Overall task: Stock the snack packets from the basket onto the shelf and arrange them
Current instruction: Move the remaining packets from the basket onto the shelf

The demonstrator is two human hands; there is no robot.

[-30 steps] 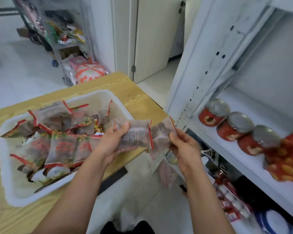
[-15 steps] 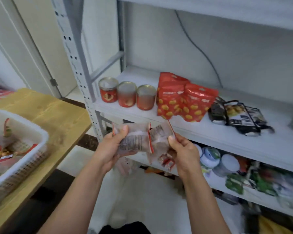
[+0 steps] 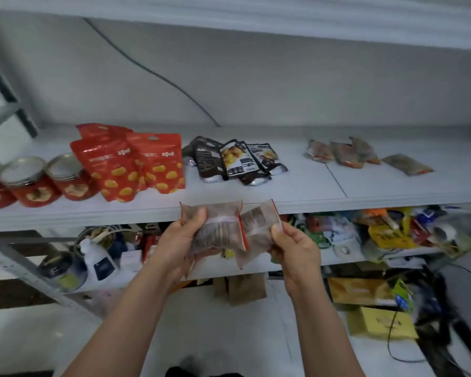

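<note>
Turned further right than half a second ago, facing the white shelf (image 3: 365,191). Holding two clear, red-edged snack packets (image 3: 220,229) before its front edge, with left hand (image 3: 180,246) curled round one and right hand (image 3: 297,251) pinching the other. Printed with dark text blocks, blurred beyond reading; likewise white lettering on red pouches (image 3: 128,161) above.

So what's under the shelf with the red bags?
A lower shelf with a dark jar, a white pump bottle and colourful packets. The left hand, right hand and snack packets hide its middle.
</note>
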